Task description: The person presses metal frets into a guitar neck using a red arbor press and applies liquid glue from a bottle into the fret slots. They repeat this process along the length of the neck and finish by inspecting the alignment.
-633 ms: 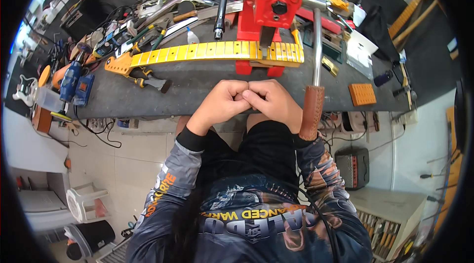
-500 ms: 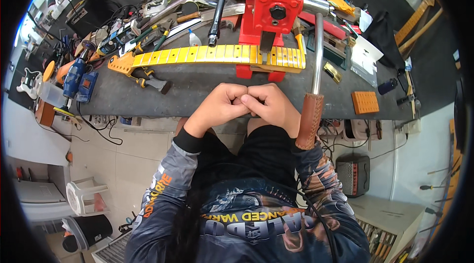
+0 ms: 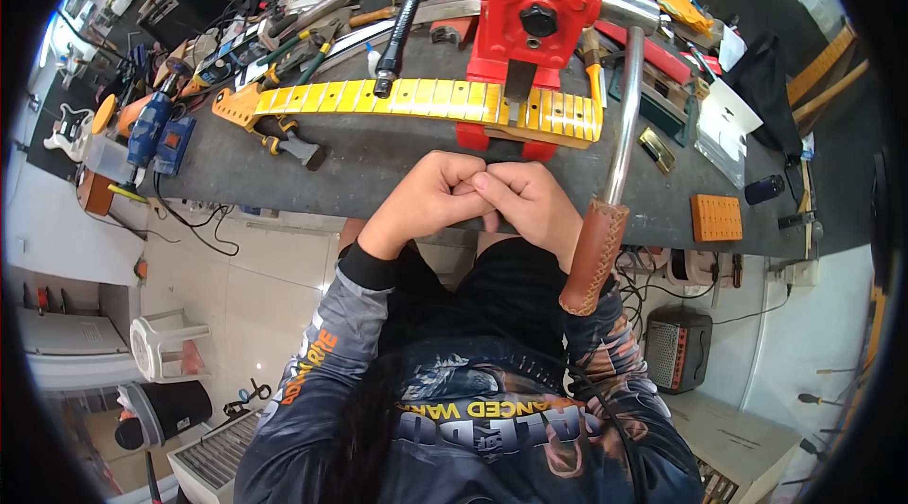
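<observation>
A blue power tool (image 3: 145,133) is at the far left of the bench. Next comes a yellow guitar neck (image 3: 378,99) — it lies across the bottom of a red press (image 3: 537,26), near its right end. In front, the left hand (image 3: 427,194) is curled in and touches the right hand (image 3: 532,208), curled too (I can't tell what's inside). Then there's a brown lever handle (image 3: 594,258) — and an orange block (image 3: 717,218).

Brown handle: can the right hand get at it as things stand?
Likely yes: the brown handle hangs just right of the right hand, with nothing visible between them. The hand would first need to part from the left hand.
</observation>
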`<state>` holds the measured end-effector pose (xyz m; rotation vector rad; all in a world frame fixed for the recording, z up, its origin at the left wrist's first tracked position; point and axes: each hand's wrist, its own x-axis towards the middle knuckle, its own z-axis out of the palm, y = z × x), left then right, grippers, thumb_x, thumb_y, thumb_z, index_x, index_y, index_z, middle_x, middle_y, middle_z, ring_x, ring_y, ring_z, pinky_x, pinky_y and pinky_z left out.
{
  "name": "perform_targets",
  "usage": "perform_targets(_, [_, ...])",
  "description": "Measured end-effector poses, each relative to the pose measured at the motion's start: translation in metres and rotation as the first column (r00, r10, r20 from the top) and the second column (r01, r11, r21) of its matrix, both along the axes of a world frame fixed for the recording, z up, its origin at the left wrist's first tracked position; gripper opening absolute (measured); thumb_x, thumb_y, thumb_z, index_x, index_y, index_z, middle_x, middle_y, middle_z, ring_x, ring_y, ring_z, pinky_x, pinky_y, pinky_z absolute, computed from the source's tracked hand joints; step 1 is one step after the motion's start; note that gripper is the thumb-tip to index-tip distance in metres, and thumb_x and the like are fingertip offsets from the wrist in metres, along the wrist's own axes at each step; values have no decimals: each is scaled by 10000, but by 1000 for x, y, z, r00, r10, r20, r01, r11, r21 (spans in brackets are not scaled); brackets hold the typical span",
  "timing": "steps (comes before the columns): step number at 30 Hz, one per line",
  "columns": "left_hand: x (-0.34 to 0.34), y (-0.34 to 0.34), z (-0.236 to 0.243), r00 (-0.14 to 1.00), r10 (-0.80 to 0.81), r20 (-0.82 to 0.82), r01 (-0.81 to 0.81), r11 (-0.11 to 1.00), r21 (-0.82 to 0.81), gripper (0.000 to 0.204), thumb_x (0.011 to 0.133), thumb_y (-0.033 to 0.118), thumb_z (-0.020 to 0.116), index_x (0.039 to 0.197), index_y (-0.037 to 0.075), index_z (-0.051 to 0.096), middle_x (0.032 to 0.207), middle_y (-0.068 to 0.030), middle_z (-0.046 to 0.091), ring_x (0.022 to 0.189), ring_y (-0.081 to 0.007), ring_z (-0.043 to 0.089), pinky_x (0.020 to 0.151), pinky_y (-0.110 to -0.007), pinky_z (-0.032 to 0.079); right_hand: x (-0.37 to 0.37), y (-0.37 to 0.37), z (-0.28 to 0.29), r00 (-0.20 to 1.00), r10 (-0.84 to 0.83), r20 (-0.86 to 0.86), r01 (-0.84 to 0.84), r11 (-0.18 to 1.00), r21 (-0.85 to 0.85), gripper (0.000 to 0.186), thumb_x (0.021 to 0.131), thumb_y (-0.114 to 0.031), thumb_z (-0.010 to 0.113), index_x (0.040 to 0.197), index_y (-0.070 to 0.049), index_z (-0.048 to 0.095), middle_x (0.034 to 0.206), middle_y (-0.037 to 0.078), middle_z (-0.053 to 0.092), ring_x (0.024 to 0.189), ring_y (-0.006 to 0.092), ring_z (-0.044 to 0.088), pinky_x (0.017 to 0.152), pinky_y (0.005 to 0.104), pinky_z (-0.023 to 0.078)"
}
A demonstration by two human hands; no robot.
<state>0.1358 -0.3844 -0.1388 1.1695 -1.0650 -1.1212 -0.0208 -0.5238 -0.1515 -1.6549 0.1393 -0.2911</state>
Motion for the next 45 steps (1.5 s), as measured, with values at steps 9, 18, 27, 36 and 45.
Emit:
perform_targets(9, [10, 2, -13, 985, 14, 174, -7, 999, -41, 347, 979, 100, 836, 778, 41, 559, 728, 92, 425, 739, -29, 382, 610, -290, 324, -4, 0, 2, 997, 44, -70, -45, 999, -6, 395, 1193, -320, 613, 1014, 1, 755, 680, -8, 619, 588, 75, 594, 534, 288, 464])
perform_targets(18, [8, 4, -4, 987, 31, 159, -20, 997, -71, 384, 1000, 142, 829, 775, 42, 535, 706, 75, 384, 713, -50, 356, 596, -310, 312, -1, 0, 3, 996, 50, -80, -51, 999, -7, 396, 1194, -330, 612, 1050, 10, 756, 683, 5, 608, 613, 87, 597, 586, 298, 534])
perform_targets(27, [8, 5, -11, 990, 25, 139, -13, 996, -88, 382, 1003, 152, 827, 777, 48, 537, 705, 75, 386, 711, -51, 356, 598, -306, 318, -2, 3, 4, 999, 17, -48, -17, 1000, -12, 389, 1199, -317, 603, 1023, 2, 738, 688, 9, 619, 612, 96, 601, 579, 298, 515])
perform_targets(36, [9, 5, -10, 986, 44, 160, -33, 997, -69, 361, 999, 129, 805, 775, 44, 535, 696, 61, 378, 706, -56, 361, 603, -313, 330, 0, 1, 3, 998, 35, -58, -36, 999, -10, 386, 1196, -299, 600, 992, 8, 714, 693, 19, 633, 627, 98, 614, 594, 298, 509])
perform_targets(45, [6, 3, -11, 995, 31, 95, -21, 995, -99, 385, 993, 134, 811, 767, 53, 510, 693, 51, 376, 695, -69, 367, 602, -324, 336, -2, 3, 5, 999, 14, -35, -15, 1000, -7, 368, 1187, -276, 608, 996, 16, 726, 704, 28, 652, 643, 103, 627, 618, 309, 523])
